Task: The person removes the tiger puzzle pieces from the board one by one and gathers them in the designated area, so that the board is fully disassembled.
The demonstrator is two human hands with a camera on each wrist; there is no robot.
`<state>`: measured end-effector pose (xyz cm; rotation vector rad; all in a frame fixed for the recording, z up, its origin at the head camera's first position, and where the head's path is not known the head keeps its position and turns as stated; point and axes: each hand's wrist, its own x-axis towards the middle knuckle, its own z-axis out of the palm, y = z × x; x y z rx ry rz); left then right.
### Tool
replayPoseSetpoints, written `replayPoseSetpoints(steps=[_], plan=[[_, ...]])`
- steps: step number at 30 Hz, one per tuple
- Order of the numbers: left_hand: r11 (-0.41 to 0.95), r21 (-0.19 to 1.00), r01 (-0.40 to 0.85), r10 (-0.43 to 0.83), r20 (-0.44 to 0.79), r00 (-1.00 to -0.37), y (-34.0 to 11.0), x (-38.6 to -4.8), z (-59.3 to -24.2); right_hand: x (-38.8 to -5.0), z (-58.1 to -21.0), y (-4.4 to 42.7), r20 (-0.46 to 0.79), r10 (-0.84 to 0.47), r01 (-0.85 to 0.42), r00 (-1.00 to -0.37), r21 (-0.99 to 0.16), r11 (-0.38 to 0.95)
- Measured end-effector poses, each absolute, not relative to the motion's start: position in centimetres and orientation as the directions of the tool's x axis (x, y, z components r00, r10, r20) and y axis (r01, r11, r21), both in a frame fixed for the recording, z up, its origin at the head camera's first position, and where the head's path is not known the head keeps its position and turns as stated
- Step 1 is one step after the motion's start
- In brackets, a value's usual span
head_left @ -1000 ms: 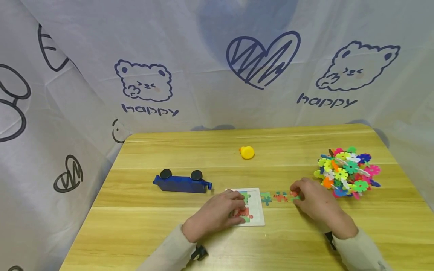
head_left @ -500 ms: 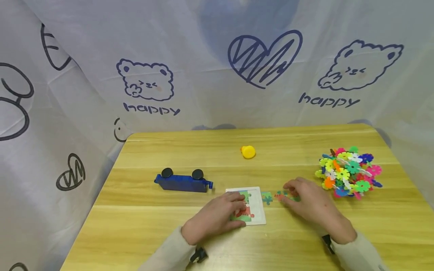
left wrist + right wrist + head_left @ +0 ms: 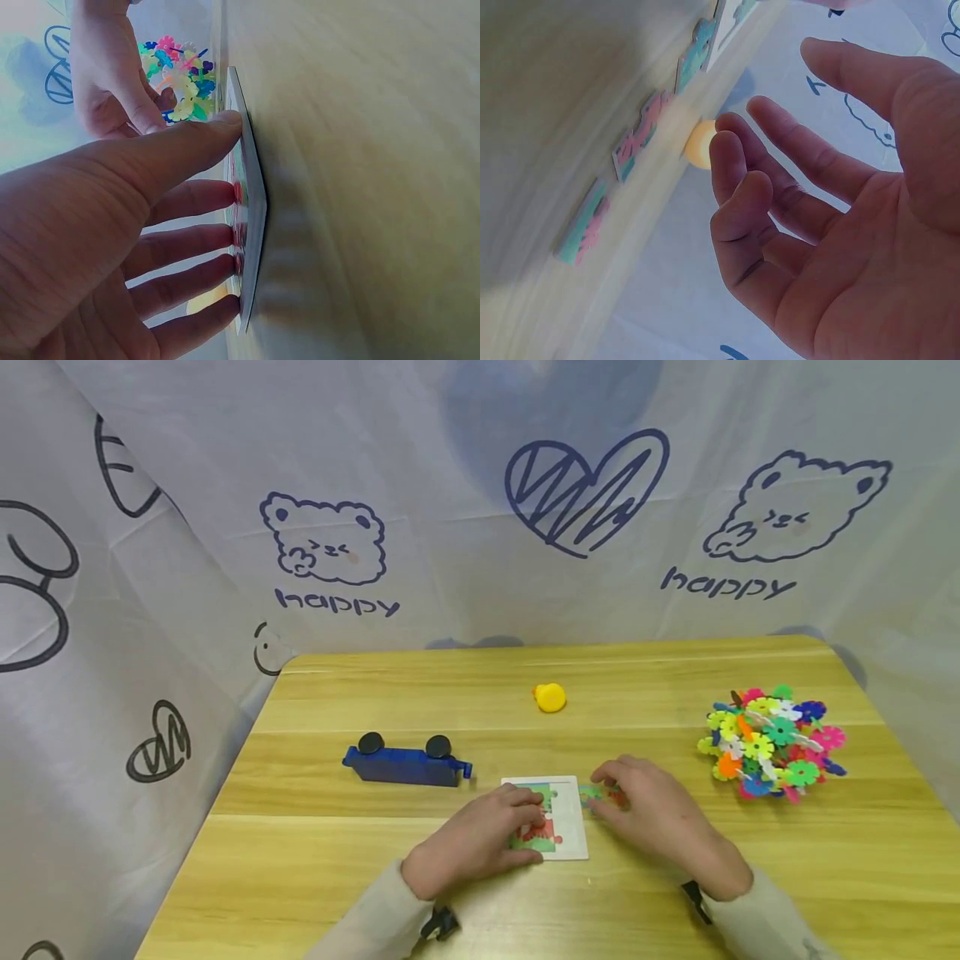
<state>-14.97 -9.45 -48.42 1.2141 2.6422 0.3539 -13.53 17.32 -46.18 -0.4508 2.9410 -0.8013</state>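
Observation:
My left hand (image 3: 480, 831) rests on the left side of a white-framed jigsaw puzzle (image 3: 573, 827), partly covering its joined pieces. In the left wrist view, fairly straight fingertips touch the puzzle's face, and the thumb (image 3: 225, 120) lies at its edge. Just right of the frame hovers my right hand (image 3: 656, 810), fingers loosely bent and nothing between them. Three loose jigsaw pieces lie in a row in the right wrist view: a teal one (image 3: 695, 56) beside the frame, a pink one (image 3: 641, 131), and a green-and-pink one (image 3: 583, 225). In the head view the right hand hides the last.
A blue toy car body (image 3: 405, 766) lies on its side at left, black wheels up. Behind the puzzle sits a yellow rubber duck (image 3: 551, 697). A cluster of colourful flower-shaped discs (image 3: 772, 743) stands at right on the wooden table (image 3: 300, 860). A printed curtain (image 3: 450, 527) hangs behind.
My right hand has moved left, from the farthest loose piece to the one nearest the frame. The left hand stays on the puzzle.

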Motion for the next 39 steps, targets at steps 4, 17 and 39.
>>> replayPoseSetpoints(steps=[4,17,39], plan=[[0.632,0.291,0.718,0.765,-0.082,-0.639,-9.4,-14.9,-48.5,-13.5,-46.3,17.0,0.012,-0.304,-0.269,-0.953,-0.499,0.824],[0.620,0.291,0.729,0.772,-0.063,-0.632,-9.4,-14.9,-48.5,-15.0,-47.5,14.5,-0.017,-0.370,-0.306,-0.929,-0.528,0.792],[0.590,0.312,0.745,0.790,-0.029,-0.613,-9.5,-15.1,-48.6,-16.6,-47.7,11.7,-0.110,-0.387,-0.279,-0.915,-0.521,0.807]])
